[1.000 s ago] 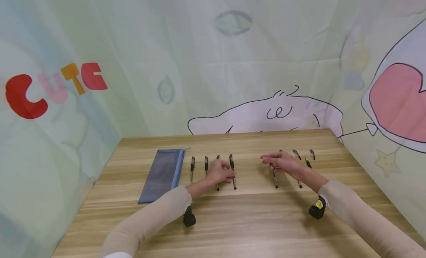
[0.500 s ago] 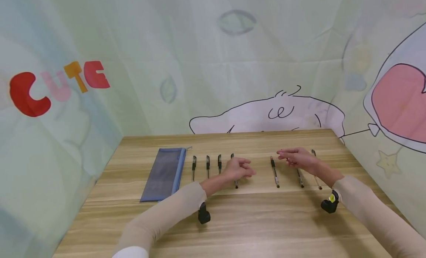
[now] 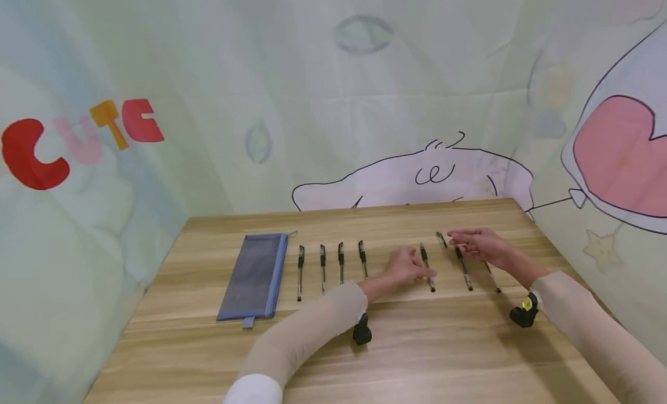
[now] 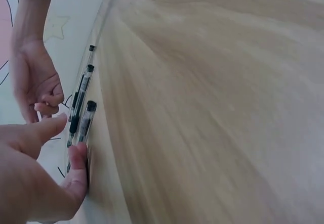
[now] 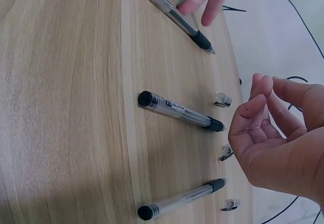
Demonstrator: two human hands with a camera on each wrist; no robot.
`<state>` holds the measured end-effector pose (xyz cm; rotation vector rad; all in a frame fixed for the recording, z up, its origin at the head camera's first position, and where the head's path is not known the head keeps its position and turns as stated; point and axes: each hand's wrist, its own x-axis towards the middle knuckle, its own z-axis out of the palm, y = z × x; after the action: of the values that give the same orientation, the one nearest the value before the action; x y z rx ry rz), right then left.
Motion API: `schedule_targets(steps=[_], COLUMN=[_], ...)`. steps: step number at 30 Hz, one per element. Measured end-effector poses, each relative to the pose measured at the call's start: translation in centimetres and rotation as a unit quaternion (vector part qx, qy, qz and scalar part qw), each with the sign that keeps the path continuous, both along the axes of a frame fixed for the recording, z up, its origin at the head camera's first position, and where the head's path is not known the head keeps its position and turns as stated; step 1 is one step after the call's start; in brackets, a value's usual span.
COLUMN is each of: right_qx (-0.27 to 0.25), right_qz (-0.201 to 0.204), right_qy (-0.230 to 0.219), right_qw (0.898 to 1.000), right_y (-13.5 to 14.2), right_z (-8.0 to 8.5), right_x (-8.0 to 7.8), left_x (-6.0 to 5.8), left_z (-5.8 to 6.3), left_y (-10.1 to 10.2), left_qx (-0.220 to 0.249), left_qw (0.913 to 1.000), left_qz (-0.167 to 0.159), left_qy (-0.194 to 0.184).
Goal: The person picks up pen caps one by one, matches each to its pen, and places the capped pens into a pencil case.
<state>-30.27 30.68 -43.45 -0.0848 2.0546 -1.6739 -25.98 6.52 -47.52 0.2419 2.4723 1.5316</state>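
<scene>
The left hand (image 3: 402, 266), fingers parted, is by the leftmost uncapped pen (image 3: 425, 256), right of centre; contact is unclear. From the head view, the right hand (image 3: 482, 245), empty and loosely curled, hides the far end of the rightmost pen (image 3: 493, 278).

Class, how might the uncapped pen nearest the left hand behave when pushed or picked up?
The pen would probably roll if pushed sideways: its barrel looks round and shows no clip. It seems light, being slim, and probably stiff, looking straight.

Clear pens (image 5: 177, 109) with black grips (image 5: 202, 40), blue pouch (image 3: 252, 276), brown wood-grained table (image 3: 443, 346), beige sleeves (image 3: 312, 329)
</scene>
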Motion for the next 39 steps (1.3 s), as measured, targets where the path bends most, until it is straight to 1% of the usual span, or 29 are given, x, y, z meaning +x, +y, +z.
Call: schedule_targets(steps=[2, 4, 7, 9, 12, 14, 16, 18, 19, 20, 21, 23, 25, 27, 29, 31, 34, 37, 39], right_qx=[0.005, 0.007, 0.009, 0.006, 0.005, 0.004, 0.006, 0.004, 0.003, 0.003, 0.002, 0.001, 0.005, 0.011, 0.022, 0.032, 0.047, 0.086, 0.122], right_qz=[0.003, 0.000, -0.002, -0.006, -0.005, -0.013, -0.009, -0.011, -0.012, -0.011, -0.010, -0.012, -0.016, -0.018, -0.025, -0.024, -0.023, -0.024, -0.027], right_qy=[-0.002, -0.003, 0.000, -0.001, -0.002, -0.006, -0.005, -0.005, -0.006, -0.005, -0.004, -0.002, 0.003, 0.010, 0.016, 0.023, 0.031, 0.048, 0.065], right_qw=[1.000, 1.000, 1.000, 1.000, 1.000, 1.000, 1.000, 1.000, 1.000, 1.000, 1.000, 1.000, 1.000, 1.000, 0.999, 0.999, 0.998, 0.995, 0.990], right_y=[0.0, 0.1, 0.2, 0.3, 0.4, 0.4, 0.4, 0.5, 0.4, 0.4, 0.4, 0.3, 0.2, 0.1, 0.1, 0.0, -0.1, -0.5, -0.8], right_z=[0.0, 0.0, -0.1, -0.2, -0.4, -0.5, -0.6, -0.6, -0.6, -0.6, -0.6, -0.6, -0.6, -0.6, -0.7, -0.7, -0.9, -1.2, -1.5], right_x=[-0.1, -0.1, 0.0, 0.0, 0.1, 0.1, 0.1, 0.0, 0.0, 0.0, -0.1, -0.2, -0.4, -0.7, -1.1, -1.4, -2.1, -2.6, -2.9], left_x=[-0.1, -0.2, -0.3, -0.4, -0.3, -0.4, -0.6, -0.6, -0.6, -0.5, -0.3, 0.0, 0.4, 0.9, 1.4, 1.9, 2.6, 3.5, 4.2], left_z=[-0.2, -0.4, -0.4, -0.3, -0.1, 0.0, 0.0, 0.1, 0.2, 0.3, 0.4, 0.6, 0.8, 0.9, 0.9, 0.9, 1.0, 1.3, 1.6], left_y=[0.7, 1.2, 1.9, 2.0, 1.8, 1.5, 1.1, 0.6, 0.2, -0.1, -0.5, -1.3, -2.2, -3.2, -4.3, -5.5, -7.3, -9.1, -10.2], left_qx=[-0.023, -0.061, -0.108, -0.136, -0.147, -0.140, -0.114, -0.060, -0.026, 0.006, 0.039, 0.098, 0.133, 0.159, 0.176, 0.183, 0.193, 0.207, 0.212], left_qw=[0.9996, 0.9969, 0.9893, 0.9827, 0.9812, 0.9843, 0.9910, 0.9979, 0.9996, 0.9995, 0.9974, 0.9892, 0.9807, 0.9729, 0.9675, 0.9655, 0.9634, 0.9583, 0.9554], left_qz=[0.006, 0.009, 0.005, -0.002, -0.006, -0.004, 0.002, 0.004, 0.005, 0.007, 0.010, 0.019, 0.024, 0.027, 0.022, 0.012, 0.007, 0.012, 0.013], left_qy=[0.017, 0.049, 0.097, 0.125, 0.125, 0.107, 0.070, 0.023, -0.004, -0.032, -0.059, -0.107, -0.141, -0.166, -0.181, -0.185, -0.185, -0.196, -0.205])
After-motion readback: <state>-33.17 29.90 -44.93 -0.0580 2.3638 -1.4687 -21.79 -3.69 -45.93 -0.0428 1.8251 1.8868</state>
